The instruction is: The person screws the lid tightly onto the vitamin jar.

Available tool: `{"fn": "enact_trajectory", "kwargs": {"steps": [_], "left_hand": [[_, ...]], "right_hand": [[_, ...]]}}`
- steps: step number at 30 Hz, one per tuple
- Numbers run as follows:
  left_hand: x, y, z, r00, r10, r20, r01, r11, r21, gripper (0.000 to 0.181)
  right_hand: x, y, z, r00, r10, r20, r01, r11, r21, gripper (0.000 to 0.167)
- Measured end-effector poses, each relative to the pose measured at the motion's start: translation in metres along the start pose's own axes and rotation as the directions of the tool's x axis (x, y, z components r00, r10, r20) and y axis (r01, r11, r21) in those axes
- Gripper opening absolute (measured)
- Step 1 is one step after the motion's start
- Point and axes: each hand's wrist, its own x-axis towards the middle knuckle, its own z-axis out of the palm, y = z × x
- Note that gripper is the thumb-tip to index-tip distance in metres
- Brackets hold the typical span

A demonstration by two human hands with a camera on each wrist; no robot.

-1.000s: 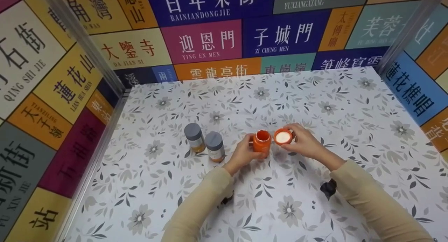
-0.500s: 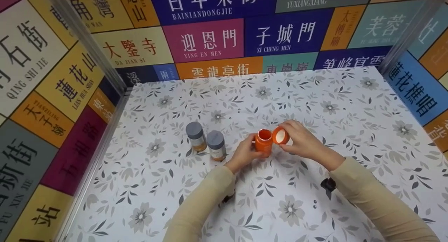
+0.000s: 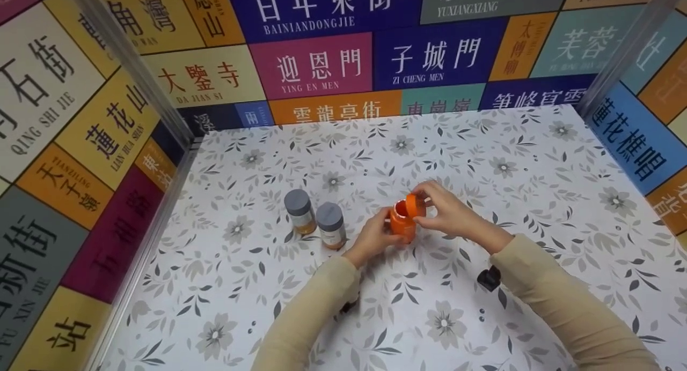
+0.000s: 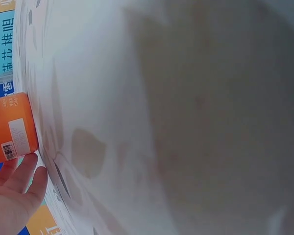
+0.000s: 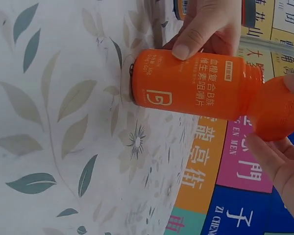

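Note:
An orange vitamin bottle (image 3: 403, 231) stands upright on the patterned table, its mouth partly uncovered. My left hand (image 3: 374, 235) grips it from the left side, thumb across the front in the right wrist view. In the right hand (image 3: 448, 210) an orange cap (image 3: 413, 205) is pinched between thumb and fingers, tilted on edge at the bottle's mouth. The right wrist view has the cap (image 5: 279, 107) against the neck of the bottle (image 5: 196, 83). Only the lower part of the bottle (image 4: 12, 128) shows in the left wrist view.
Two bottles with grey lids stand left of my left hand, a farther one (image 3: 300, 211) and a nearer one (image 3: 331, 226). Panels with printed characters (image 3: 319, 65) wall the table (image 3: 536, 199) at the back and sides.
My right hand has moved left with the cap, bringing it from beside the bottle to over its mouth. The cap has turned from inner face showing to edge-on. My left hand keeps its grip.

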Motion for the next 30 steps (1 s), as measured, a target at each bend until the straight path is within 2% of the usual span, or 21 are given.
{"fn": "enact_trajectory", "kwargs": {"steps": [3,5,9,13,17,22,26,30], "left_hand": [[-0.001,-0.001,-0.001,1.000,0.017,-0.002,-0.017,1.000,-0.003,0.057],[-0.002,-0.002,-0.001,1.000,0.020,-0.002,-0.020,1.000,-0.010,0.057],[-0.002,-0.002,0.000,1.000,0.024,0.009,-0.024,0.999,-0.037,0.057],[-0.003,-0.001,0.000,0.999,0.031,0.011,-0.031,0.999,-0.035,0.056],[-0.002,0.000,0.000,1.000,0.025,0.012,-0.025,1.000,-0.014,0.055],[-0.001,0.001,0.000,1.000,0.016,0.018,-0.016,1.000,-0.010,0.056],[-0.001,0.002,-0.001,1.000,0.007,0.018,-0.007,1.000,-0.006,0.056],[-0.001,0.001,-0.002,1.000,0.004,0.020,-0.004,1.000,0.003,0.056]], "right_hand": [[0.005,-0.006,0.001,0.997,-0.046,0.057,0.053,0.989,-0.137,0.041],[0.009,-0.010,0.000,0.993,-0.058,0.102,0.077,0.979,-0.186,0.041],[0.017,-0.012,0.001,0.977,-0.090,0.192,0.134,0.964,-0.230,0.041],[0.024,-0.013,0.000,0.948,-0.144,0.285,0.222,0.939,-0.263,0.040],[0.027,-0.014,-0.002,0.934,-0.118,0.337,0.219,0.935,-0.279,0.040],[0.028,-0.013,-0.002,0.948,-0.051,0.314,0.147,0.946,-0.288,0.039],[0.029,-0.013,0.001,0.964,-0.027,0.263,0.114,0.940,-0.322,0.038],[0.029,-0.015,0.005,0.977,0.045,0.208,0.035,0.931,-0.364,0.040]]}}
